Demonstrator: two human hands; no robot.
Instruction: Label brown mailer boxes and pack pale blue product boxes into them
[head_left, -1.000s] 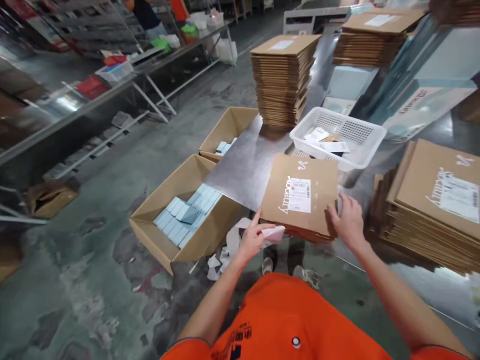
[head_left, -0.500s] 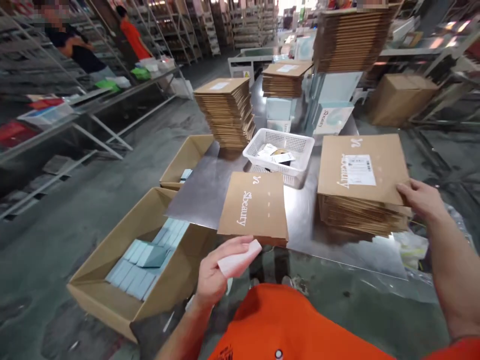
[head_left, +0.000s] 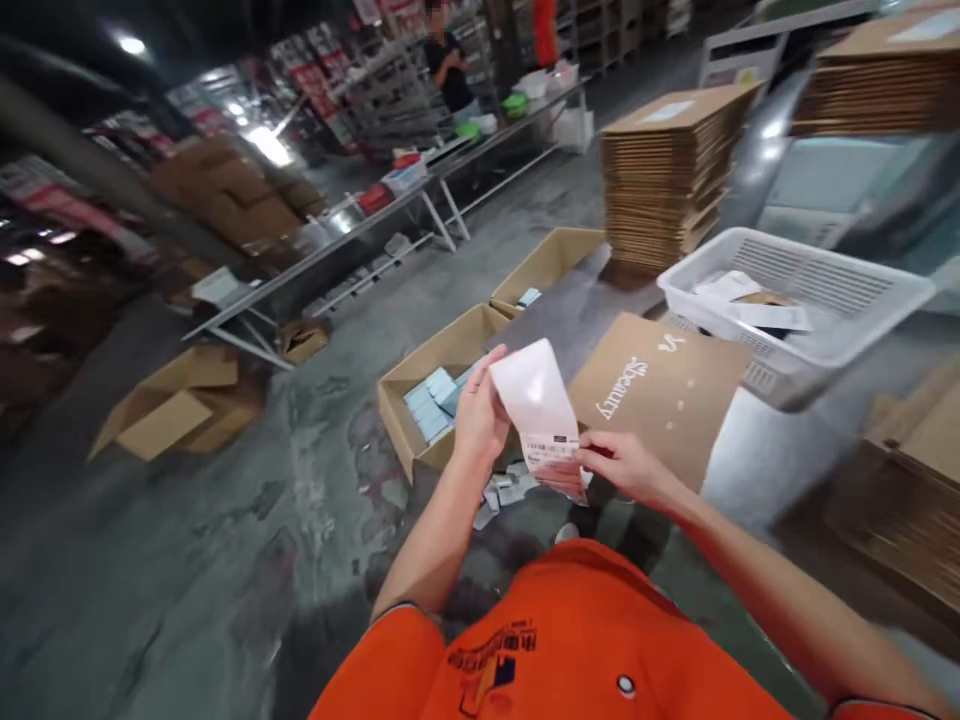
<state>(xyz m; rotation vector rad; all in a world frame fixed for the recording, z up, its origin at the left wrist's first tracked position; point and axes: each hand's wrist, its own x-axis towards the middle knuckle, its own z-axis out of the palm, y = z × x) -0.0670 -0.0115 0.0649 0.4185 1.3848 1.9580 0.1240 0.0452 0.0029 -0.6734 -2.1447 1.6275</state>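
A strip of white labels (head_left: 534, 385) with printed text and barcodes at its lower end is held up in front of my body. My left hand (head_left: 480, 415) is closed on its upper left edge. At the lower right edge, my right hand (head_left: 626, 465) pinches the printed part between thumb and fingers. Just behind my right hand, a flat brown carton (head_left: 664, 390) with white "Sbeauty" lettering lies on the metal table (head_left: 559, 315).
A white plastic basket (head_left: 810, 262) with papers stands beyond the carton. Stacked flat cartons (head_left: 660, 185) rise behind it, and another stack (head_left: 907, 510) is at right. On the left, an open cardboard box (head_left: 396, 425) holds light-blue boxes (head_left: 429, 408). A person (head_left: 450, 75) stands far off.
The view has swung left. My right hand has left the labelled carton on the right stack and now grips the label strip. The strip hangs more unfolded, its printed side showing.
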